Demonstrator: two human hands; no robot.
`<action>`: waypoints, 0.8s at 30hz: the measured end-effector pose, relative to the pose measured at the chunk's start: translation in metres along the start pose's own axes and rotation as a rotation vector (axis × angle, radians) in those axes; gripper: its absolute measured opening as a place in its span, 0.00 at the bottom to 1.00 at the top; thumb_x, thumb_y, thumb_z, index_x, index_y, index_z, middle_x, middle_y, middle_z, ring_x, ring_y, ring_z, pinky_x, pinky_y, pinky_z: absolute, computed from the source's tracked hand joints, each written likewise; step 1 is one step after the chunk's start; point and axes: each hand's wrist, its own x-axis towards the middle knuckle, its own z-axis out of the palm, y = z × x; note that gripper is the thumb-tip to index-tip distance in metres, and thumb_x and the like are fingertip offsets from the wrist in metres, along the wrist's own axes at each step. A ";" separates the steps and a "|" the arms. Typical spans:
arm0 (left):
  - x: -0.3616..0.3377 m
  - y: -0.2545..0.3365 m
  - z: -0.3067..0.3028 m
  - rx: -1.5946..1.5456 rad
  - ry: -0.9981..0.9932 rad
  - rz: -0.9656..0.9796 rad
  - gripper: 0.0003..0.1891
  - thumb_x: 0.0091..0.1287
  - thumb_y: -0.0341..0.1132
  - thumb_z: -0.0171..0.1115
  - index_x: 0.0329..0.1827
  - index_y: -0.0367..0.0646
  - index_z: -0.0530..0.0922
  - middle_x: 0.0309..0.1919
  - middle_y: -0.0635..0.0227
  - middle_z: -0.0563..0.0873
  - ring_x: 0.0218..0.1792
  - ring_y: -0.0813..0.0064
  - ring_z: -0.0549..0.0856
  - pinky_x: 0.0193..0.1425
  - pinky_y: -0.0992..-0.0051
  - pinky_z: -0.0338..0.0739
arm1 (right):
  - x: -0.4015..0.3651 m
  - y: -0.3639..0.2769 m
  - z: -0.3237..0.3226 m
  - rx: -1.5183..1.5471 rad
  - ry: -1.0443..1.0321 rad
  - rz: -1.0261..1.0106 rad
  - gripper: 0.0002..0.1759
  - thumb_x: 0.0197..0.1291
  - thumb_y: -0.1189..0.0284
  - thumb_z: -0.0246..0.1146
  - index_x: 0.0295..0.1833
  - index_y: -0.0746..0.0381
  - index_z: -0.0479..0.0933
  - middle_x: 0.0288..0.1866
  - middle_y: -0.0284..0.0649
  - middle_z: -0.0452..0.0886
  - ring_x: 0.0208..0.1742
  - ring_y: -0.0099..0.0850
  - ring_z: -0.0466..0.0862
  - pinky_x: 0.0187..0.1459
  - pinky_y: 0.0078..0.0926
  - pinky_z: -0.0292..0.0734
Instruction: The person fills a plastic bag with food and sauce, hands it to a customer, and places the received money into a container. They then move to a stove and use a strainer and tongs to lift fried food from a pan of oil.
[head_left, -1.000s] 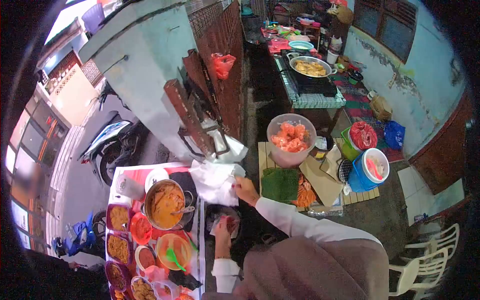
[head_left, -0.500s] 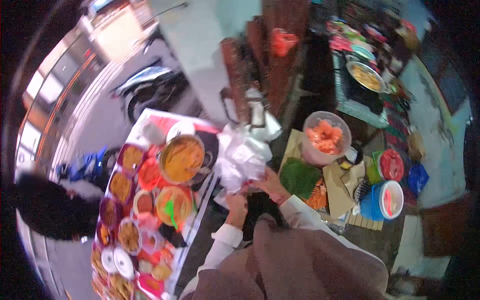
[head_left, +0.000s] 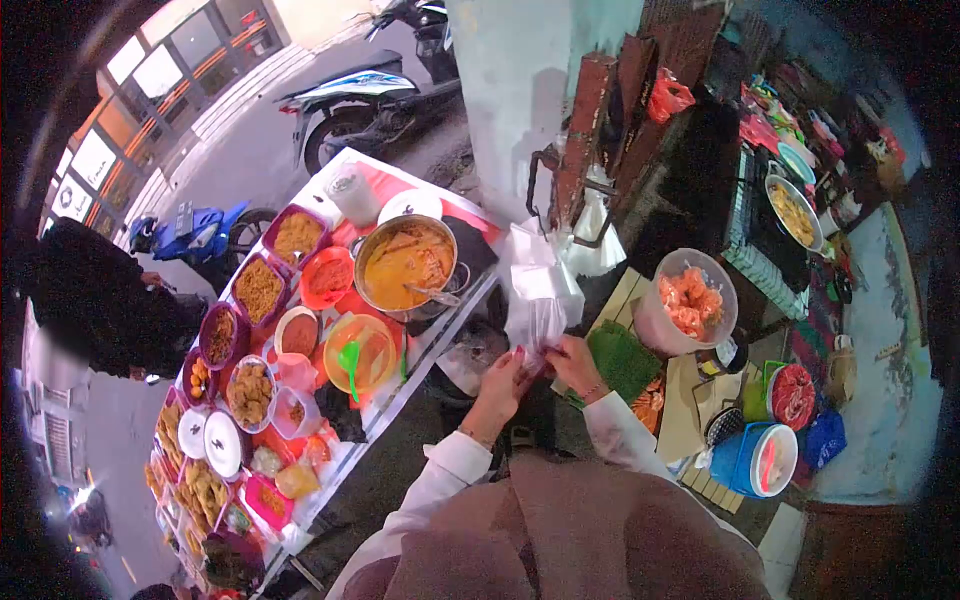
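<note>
A stack of thin white plastic bags [head_left: 543, 290] hangs in front of me, from the side of the wooden posts. My left hand [head_left: 503, 387] is at its lower edge, fingers closed on the plastic from the left. From the right, my right hand [head_left: 576, 366] pinches the same lower edge, close to the left hand. The fingertips partly hide behind the plastic, so how many bags they hold cannot be made out. Beside the right hand lie green leaves [head_left: 622, 362]. Left of the bags, a large pot of orange-yellow curry [head_left: 408, 262] with a ladle stands on the food table.
Bowls of food, a yellow bowl [head_left: 360, 355] with a green spoon and white lids [head_left: 226, 444] cover the left table. At right are a tub of orange crackers [head_left: 690, 305], brown paper [head_left: 684, 405] and a blue bucket [head_left: 745, 462]. A person in dark clothes [head_left: 100, 300] stands beyond the table.
The view has swung left and become sharper, so the surroundings sit further right. Both hands stay at the bags' lower edge, and the bags now hang straighter and less bunched.
</note>
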 end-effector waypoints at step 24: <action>-0.122 0.003 -0.157 0.208 0.168 0.423 0.18 0.64 0.23 0.57 0.58 0.39 0.72 0.39 0.73 0.81 0.37 0.82 0.78 0.42 0.82 0.72 | -0.020 -0.078 0.085 1.486 -0.479 0.483 0.22 0.65 0.68 0.53 0.63 0.63 0.66 0.60 0.43 0.73 0.60 0.36 0.74 0.63 0.34 0.68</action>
